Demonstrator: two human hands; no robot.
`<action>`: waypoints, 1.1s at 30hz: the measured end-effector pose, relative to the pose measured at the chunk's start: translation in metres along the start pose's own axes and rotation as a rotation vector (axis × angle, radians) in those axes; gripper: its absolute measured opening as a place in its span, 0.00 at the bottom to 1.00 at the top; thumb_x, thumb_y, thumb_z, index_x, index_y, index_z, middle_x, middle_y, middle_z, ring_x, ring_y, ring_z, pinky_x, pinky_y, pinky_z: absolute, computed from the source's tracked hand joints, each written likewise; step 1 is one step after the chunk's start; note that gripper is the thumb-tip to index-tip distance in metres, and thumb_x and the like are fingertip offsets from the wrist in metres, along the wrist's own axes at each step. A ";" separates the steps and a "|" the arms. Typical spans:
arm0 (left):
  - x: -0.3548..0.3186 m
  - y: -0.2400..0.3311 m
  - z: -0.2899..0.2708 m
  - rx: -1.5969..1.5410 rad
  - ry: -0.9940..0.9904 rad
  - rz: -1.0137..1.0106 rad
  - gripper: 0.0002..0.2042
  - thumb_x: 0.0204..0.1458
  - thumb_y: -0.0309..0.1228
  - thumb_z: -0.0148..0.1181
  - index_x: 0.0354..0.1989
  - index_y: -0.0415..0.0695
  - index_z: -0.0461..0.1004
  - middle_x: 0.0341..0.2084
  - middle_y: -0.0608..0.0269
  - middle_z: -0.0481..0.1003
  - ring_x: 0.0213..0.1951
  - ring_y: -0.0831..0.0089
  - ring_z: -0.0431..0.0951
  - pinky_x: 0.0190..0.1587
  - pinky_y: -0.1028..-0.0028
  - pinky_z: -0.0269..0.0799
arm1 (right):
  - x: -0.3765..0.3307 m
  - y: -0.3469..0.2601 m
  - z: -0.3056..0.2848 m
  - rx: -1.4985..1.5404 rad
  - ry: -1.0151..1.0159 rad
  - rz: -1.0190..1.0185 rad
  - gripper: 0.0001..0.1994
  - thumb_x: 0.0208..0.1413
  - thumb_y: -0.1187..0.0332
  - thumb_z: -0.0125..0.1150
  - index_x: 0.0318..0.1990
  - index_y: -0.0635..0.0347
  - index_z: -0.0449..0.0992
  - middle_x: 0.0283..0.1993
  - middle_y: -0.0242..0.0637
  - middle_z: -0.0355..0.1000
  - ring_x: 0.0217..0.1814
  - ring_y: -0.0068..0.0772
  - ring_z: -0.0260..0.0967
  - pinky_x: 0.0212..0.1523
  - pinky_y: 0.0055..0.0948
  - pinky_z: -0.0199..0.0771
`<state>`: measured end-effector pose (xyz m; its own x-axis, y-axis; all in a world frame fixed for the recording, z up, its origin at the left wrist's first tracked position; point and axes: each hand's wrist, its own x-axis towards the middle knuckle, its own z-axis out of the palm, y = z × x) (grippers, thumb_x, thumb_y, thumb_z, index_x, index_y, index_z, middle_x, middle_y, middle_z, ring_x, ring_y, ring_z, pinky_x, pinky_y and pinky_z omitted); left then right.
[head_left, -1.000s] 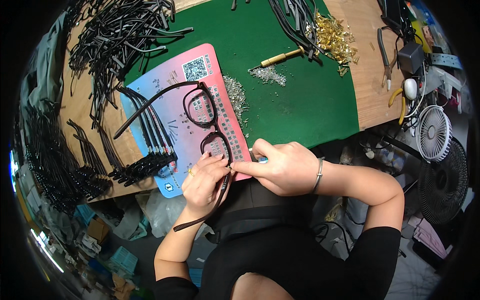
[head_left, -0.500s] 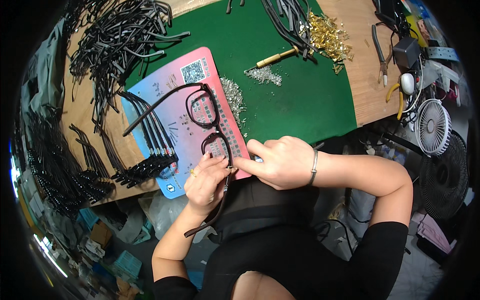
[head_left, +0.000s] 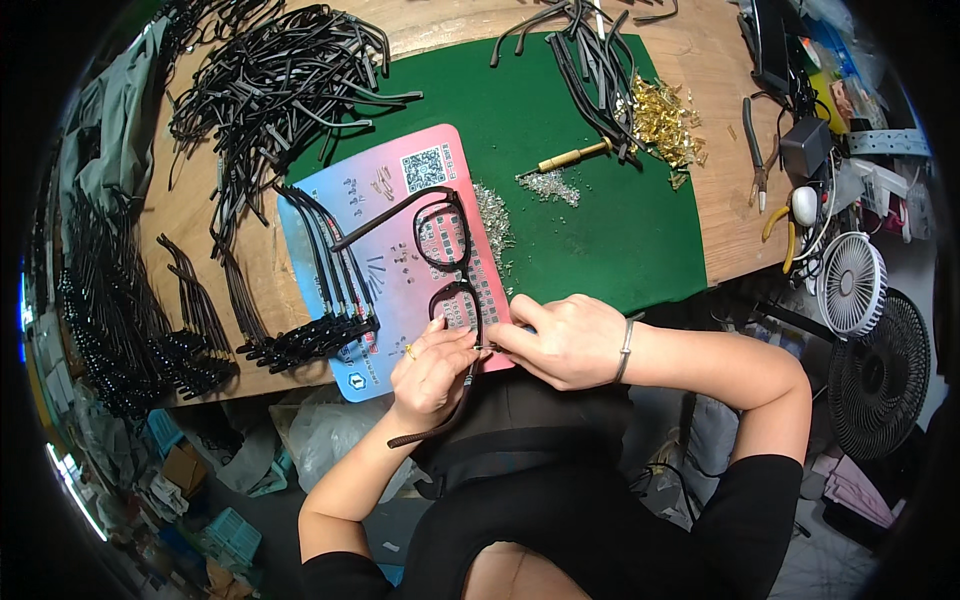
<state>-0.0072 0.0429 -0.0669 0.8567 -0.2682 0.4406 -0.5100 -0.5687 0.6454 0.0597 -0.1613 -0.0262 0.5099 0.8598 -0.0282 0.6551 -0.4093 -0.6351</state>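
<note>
At the near edge of the wooden bench (head_left: pixel 720 215), the black eyeglass frame (head_left: pixel 448 262) lies on a pink-and-blue card (head_left: pixel 385 205), its near corner reaching past the table edge between both hands. The left hand (head_left: pixel 432 368) is closed around the near temple arm (head_left: pixel 440 420), which hangs off the edge over the lap. The right hand (head_left: pixel 562 340) is pinched shut at the frame's hinge, apparently on a small tool, though too little shows to be sure. Bare green mat (head_left: pixel 600 240) lies open beyond the hands. No containers stand on the bench; loose temple arms (head_left: pixel 270 90), tiny screws (head_left: pixel 548 186) and brass parts (head_left: pixel 665 120) lie in heaps.
</note>
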 end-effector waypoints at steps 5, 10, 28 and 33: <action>0.011 0.009 -0.011 -0.014 -0.009 -0.113 0.08 0.36 0.23 0.69 0.23 0.45 0.75 0.25 0.65 0.77 0.32 0.70 0.78 0.60 0.55 0.55 | -0.004 -0.005 -0.008 -0.026 0.104 -0.014 0.14 0.50 0.63 0.57 0.42 0.57 0.66 0.31 0.40 0.63 0.23 0.37 0.70 0.21 0.32 0.71; 0.049 0.026 -0.045 -0.507 0.209 -0.392 0.10 0.39 0.19 0.65 0.32 0.37 0.74 0.29 0.61 0.76 0.25 0.79 0.73 0.37 0.77 0.69 | -0.008 -0.003 -0.037 0.091 0.196 0.129 0.17 0.49 0.66 0.58 0.47 0.58 0.68 0.34 0.39 0.64 0.27 0.39 0.69 0.26 0.31 0.71; 0.046 0.024 -0.109 0.593 -0.131 -0.457 0.11 0.39 0.27 0.59 0.33 0.38 0.70 0.30 0.54 0.72 0.39 0.57 0.72 0.44 0.60 0.66 | -0.007 0.012 -0.023 0.122 0.134 0.159 0.13 0.49 0.67 0.59 0.43 0.59 0.71 0.32 0.40 0.67 0.28 0.42 0.69 0.28 0.33 0.71; 0.034 0.000 -0.101 0.677 -0.393 -0.396 0.33 0.38 0.47 0.64 0.50 0.39 0.64 0.51 0.47 0.63 0.58 0.50 0.58 0.57 0.43 0.48 | -0.011 0.010 -0.024 0.142 0.113 0.189 0.13 0.49 0.68 0.59 0.43 0.59 0.71 0.32 0.40 0.67 0.29 0.41 0.69 0.29 0.32 0.71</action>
<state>0.0144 0.1127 0.0112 0.9893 -0.1309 -0.0645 -0.1208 -0.9826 0.1414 0.0742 -0.1823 -0.0133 0.6798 0.7295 -0.0754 0.4615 -0.5055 -0.7290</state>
